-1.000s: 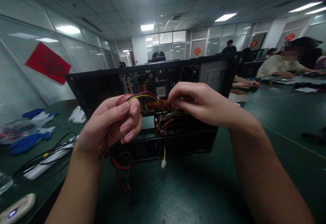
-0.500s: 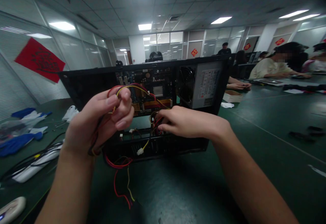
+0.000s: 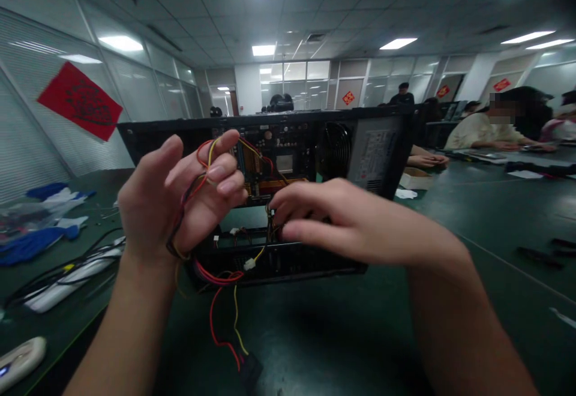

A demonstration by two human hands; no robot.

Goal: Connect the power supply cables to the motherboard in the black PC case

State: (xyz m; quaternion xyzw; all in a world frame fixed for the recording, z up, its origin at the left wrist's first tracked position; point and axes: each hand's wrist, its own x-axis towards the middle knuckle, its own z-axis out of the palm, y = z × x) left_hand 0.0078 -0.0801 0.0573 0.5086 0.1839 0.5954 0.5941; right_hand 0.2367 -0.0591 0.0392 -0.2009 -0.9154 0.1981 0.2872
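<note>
An open computer case [image 3: 166,144] stands upright on the table in front of me, its inside facing me. Inside are a motherboard [image 3: 285,162] and a grey power supply [image 3: 375,150] with a fan. Red, yellow and black power cables [image 3: 211,150] loop over the index finger and down the palm of my left hand [image 3: 193,198], held by its curled fingers, thumb raised. My right hand [image 3: 333,219] reaches to the case's middle opening, its bent fingers around a bundle of wires [image 3: 271,222], fingertips partly hidden. A white connector [image 3: 249,263] and a black connector [image 3: 249,370] hang below.
On the left lie blue gloves [image 3: 36,243], plastic bags, a white power strip [image 3: 67,288] with black cords and a white device [image 3: 22,357]. To the right are a small open box [image 3: 414,178] and dark parts [image 3: 540,258]. People sit further along the table.
My left thumb has lifted off the cables, which now drape over the index finger. My right hand has turned, its thumb spreading from the fingers. The view has shifted slightly left.
</note>
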